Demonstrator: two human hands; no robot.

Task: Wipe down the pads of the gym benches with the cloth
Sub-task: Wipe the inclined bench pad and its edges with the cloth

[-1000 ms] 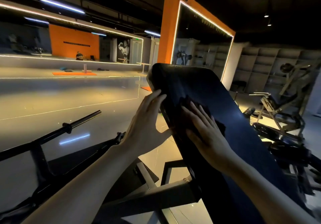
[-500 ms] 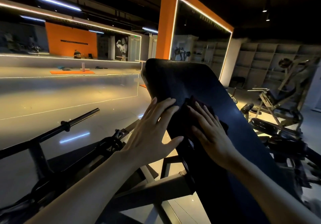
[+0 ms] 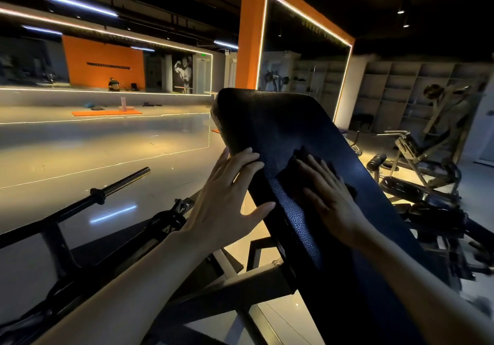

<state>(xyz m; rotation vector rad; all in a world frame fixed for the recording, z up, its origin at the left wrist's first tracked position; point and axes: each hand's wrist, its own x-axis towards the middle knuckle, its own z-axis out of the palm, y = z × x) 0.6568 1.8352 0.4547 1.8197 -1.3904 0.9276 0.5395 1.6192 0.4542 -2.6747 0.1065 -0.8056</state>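
Dim gym floor [image 3: 80,157], glossy, reflecting ceiling strip lights; orange wall [image 3: 103,62] far left, mirror [image 3: 302,58] in an orange lit frame behind the bench. Bench pad [image 3: 280,130]: black, pebbled texture, tilted steeply, top edge away from the camera, mounted on a dark metal frame [image 3: 230,288]. Barbell [image 3: 112,186] lies on a rack to the left, one bare end pointing toward the open floor. A second weight machine [image 3: 417,168] stands to the right, well apart. Left hand [image 3: 227,200]: fingers straight and spread, fingertips resting over the pad's left edge, thumb extended toward the pad's side; holds nothing. Right hand [image 3: 328,197]: flat, fingers spread, palm down, pressing the cloth onto the pad face. Cloth [image 3: 299,168]: dark, bunched, lies directly under the right hand, with folds showing past the fingertips and on both sides; roughly mid-width on the pad, level with the left hand's fingers.
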